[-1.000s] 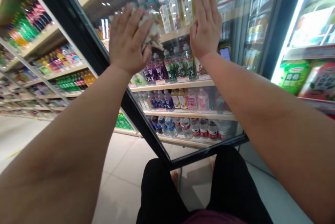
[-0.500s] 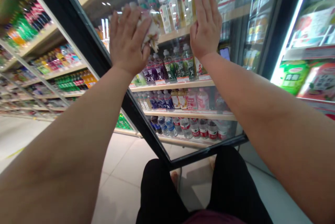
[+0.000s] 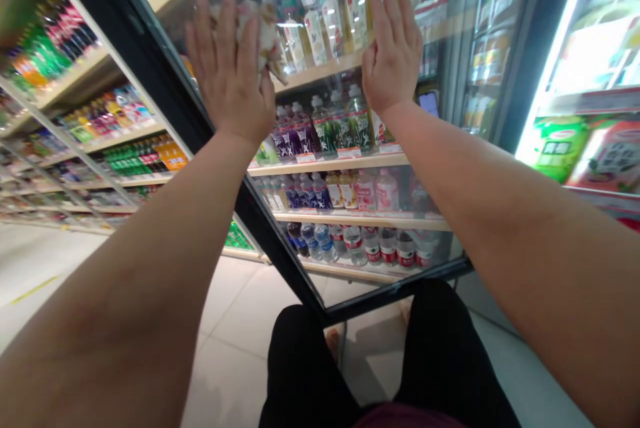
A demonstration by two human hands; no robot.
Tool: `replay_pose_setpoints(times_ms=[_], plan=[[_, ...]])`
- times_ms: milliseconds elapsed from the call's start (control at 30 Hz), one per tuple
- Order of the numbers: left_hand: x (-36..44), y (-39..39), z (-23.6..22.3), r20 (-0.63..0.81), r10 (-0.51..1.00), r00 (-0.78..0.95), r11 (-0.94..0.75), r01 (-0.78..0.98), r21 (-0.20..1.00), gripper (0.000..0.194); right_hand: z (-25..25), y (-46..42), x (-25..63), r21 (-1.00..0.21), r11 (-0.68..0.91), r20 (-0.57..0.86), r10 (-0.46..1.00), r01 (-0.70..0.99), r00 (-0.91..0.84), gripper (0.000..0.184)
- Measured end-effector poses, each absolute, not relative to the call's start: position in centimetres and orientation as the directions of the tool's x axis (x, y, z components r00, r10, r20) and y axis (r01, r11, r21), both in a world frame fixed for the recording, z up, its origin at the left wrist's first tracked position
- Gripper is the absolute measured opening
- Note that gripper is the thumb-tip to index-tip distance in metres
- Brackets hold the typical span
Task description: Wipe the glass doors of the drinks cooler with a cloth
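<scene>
- Cloth (image 3: 270, 35): pale, crumpled, with small coloured patches; lies under the left hand, against the upper part of the glass door (image 3: 277, 251), close to the black side frame. A loose corner sticks out beside the thumb.
- Left hand (image 3: 233, 91): fingers extended and slightly spread, back of hand toward the viewer, palm side laid over the cloth. Not clenched; the underside is hidden, so how much cloth is pinched there cannot be told.
- Right hand (image 3: 395, 61): flat to the glass, fingers straight and pointing up, thumb out to the side. Nothing visible in its grasp. Apart from the left hand and from the cloth.
- Through the glass: white-labelled bottles (image 3: 357, 15) between and above the hands; purple bottles (image 3: 303, 131) and green-labelled bottles (image 3: 343, 125) on the shelf below; clear bottles (image 3: 355, 245) on the lowest shelf.
- Near the right wrist: a lit, phone-like screen (image 3: 429, 103); whether reflected or behind the glass cannot be told.
- Right side: bright cabinet holding a green package (image 3: 557, 145), beside a pink one (image 3: 610, 155).
- Below: dark-trousered legs (image 3: 310, 361) at either side of the door's bottom corner, over pale floor tiles (image 3: 235, 308).
</scene>
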State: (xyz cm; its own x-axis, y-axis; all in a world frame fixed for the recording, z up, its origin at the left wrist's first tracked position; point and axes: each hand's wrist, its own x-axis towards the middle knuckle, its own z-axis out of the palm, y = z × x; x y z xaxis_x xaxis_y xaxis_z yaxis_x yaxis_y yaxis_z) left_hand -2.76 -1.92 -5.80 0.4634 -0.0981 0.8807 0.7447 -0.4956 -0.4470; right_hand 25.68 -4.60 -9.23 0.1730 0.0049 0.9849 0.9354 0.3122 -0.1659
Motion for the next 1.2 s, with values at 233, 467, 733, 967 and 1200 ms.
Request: replay_pose_setpoints(times_ms=[233,467,733,967,1200], plan=[[-2.5,-3.9,-5.8,0.635,0.062,0.770,-0.552,0.557,-0.621,0.067,-9.4,-5.7,25.2,-0.188,0.300,0.982,0.078,0.935,0.173,0.060],[-2.2,-3.6,-6.5,0.929,-0.089,0.359,-0.417,0.834,-0.362,0.063,-9.2,-5.3,25.7,-0.218,0.363,0.976,0.095,0.906,0.197,0.066],[-2.0,-4.9,-6.4,0.600,0.131,0.789,-0.606,0.543,-0.582,0.058,-9.0,-4.8,25.9,-0.254,0.436,0.967,0.126,0.864,0.220,0.069],[-2.6,-3.5,-6.8,0.843,-0.029,0.537,-0.549,0.697,-0.462,0.061,-9.6,-4.4,25.8,-0.128,0.343,0.990,-0.008,0.931,0.139,0.061],[-2.0,-5.0,-6.9,0.739,0.135,0.660,-0.636,0.630,-0.446,0.058,-9.6,-4.6,25.6,-0.137,0.377,0.987,-0.026,0.916,0.159,0.062]])
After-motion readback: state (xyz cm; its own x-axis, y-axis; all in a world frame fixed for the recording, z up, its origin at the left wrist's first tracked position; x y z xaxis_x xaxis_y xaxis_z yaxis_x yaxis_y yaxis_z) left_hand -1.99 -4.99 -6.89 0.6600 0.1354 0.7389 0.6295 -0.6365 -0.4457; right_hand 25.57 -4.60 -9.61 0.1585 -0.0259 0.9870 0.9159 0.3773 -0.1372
